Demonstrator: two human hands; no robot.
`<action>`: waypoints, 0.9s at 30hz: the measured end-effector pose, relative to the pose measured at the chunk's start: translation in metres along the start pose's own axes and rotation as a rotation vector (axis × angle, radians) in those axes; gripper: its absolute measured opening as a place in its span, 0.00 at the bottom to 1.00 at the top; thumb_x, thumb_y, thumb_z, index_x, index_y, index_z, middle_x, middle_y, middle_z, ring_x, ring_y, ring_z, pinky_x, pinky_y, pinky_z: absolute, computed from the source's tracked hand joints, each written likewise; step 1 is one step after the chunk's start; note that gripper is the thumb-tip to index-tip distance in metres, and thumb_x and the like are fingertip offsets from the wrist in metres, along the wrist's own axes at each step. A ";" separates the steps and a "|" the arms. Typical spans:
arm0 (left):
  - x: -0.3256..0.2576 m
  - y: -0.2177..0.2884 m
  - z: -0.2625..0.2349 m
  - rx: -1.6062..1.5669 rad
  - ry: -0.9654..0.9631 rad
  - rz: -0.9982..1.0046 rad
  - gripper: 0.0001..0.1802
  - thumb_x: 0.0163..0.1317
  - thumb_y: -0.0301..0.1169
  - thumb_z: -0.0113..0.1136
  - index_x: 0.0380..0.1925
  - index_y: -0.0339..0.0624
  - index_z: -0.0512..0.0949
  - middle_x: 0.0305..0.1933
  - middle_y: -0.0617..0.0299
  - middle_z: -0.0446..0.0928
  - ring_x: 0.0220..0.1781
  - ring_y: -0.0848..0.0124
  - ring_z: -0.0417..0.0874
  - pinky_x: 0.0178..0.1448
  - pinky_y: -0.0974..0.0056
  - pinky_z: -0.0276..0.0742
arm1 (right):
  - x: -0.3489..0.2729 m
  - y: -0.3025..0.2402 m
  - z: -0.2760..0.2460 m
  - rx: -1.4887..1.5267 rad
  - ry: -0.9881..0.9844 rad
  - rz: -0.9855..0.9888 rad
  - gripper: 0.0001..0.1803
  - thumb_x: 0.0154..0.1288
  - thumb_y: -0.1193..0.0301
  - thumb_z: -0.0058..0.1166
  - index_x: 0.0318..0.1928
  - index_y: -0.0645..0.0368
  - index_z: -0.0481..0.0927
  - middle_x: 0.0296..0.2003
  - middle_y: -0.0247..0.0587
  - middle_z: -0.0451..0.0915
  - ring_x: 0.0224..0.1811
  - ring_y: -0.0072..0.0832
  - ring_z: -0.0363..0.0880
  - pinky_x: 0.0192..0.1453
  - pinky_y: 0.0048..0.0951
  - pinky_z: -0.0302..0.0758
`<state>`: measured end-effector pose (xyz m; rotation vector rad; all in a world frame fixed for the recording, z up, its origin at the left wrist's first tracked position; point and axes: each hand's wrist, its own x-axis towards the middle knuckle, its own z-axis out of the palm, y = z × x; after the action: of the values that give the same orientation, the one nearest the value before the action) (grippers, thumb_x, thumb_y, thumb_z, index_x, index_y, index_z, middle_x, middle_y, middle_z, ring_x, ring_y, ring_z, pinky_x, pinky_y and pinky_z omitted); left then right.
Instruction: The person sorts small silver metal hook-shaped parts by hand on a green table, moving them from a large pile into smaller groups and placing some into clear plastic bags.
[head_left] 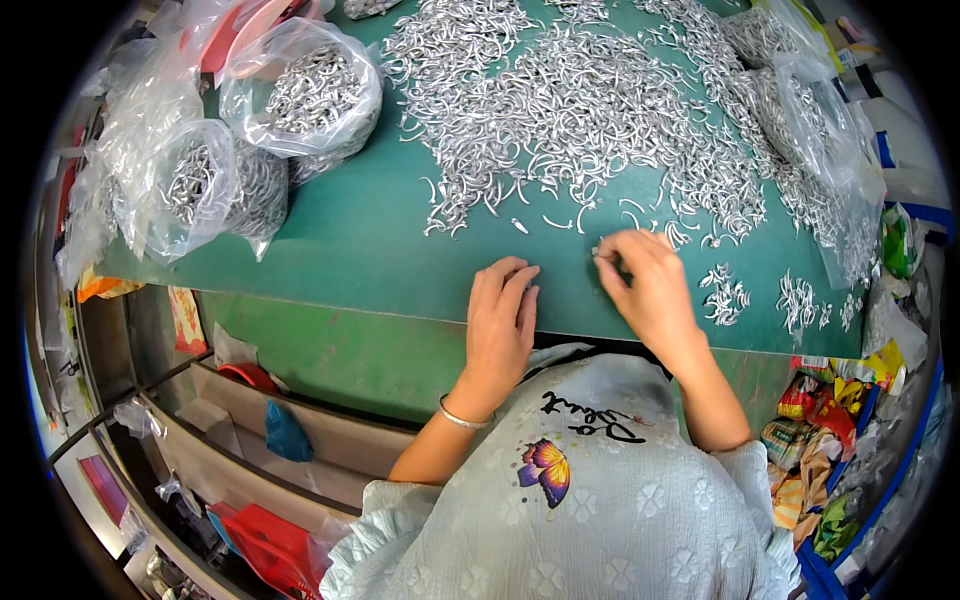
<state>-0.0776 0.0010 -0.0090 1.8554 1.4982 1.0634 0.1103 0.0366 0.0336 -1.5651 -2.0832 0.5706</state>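
A large heap of small curved silver metal pieces (pixel 570 100) covers the far half of the green table (pixel 350 250). My right hand (pixel 648 285) rests on the table near its front edge, thumb and forefinger pinched on one or two small metal pieces (pixel 600 252). My left hand (pixel 500 325) lies at the table's front edge, fingers curled loosely; whether it holds anything I cannot tell. Two small sorted clusters of the pieces (pixel 725 295) (pixel 797 300) lie to the right of my right hand.
Clear plastic bags full of the same metal pieces (pixel 315 95) (pixel 200 190) stand at the left back; another bag (pixel 820 130) lies at the right. Shelves with a red bowl (pixel 248 376) sit below the table; colourful wrappers (pixel 815 420) pile at the right.
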 end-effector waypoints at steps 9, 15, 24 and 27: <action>-0.001 -0.001 0.001 0.026 0.034 -0.013 0.13 0.56 0.16 0.61 0.42 0.35 0.80 0.48 0.52 0.77 0.49 0.57 0.80 0.53 0.60 0.76 | 0.009 -0.012 0.025 -0.079 0.034 -0.149 0.05 0.48 0.80 0.56 0.29 0.62 0.76 0.30 0.44 0.77 0.40 0.41 0.75 0.46 0.39 0.68; -0.003 0.001 0.002 0.034 0.014 -0.043 0.12 0.57 0.16 0.61 0.41 0.35 0.80 0.48 0.53 0.77 0.47 0.59 0.80 0.51 0.62 0.76 | -0.058 0.041 -0.059 -0.189 0.046 0.267 0.04 0.54 0.79 0.60 0.33 0.62 0.81 0.31 0.43 0.80 0.39 0.40 0.78 0.47 0.39 0.69; -0.002 0.004 0.007 0.049 0.021 0.017 0.11 0.58 0.15 0.61 0.41 0.34 0.81 0.48 0.55 0.76 0.44 0.62 0.79 0.44 0.64 0.77 | -0.093 0.073 -0.101 -0.173 0.297 0.467 0.06 0.53 0.80 0.63 0.33 0.63 0.81 0.30 0.44 0.79 0.36 0.41 0.76 0.42 0.37 0.72; -0.001 0.005 0.007 0.058 0.013 0.021 0.11 0.57 0.14 0.61 0.41 0.34 0.81 0.48 0.54 0.77 0.44 0.62 0.79 0.45 0.63 0.77 | -0.097 0.080 -0.097 -0.191 0.274 0.418 0.06 0.53 0.81 0.63 0.33 0.63 0.81 0.29 0.43 0.78 0.35 0.42 0.76 0.42 0.36 0.70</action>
<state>-0.0695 -0.0011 -0.0091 1.9108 1.5352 1.0547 0.2528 -0.0312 0.0537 -2.0806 -1.6549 0.2753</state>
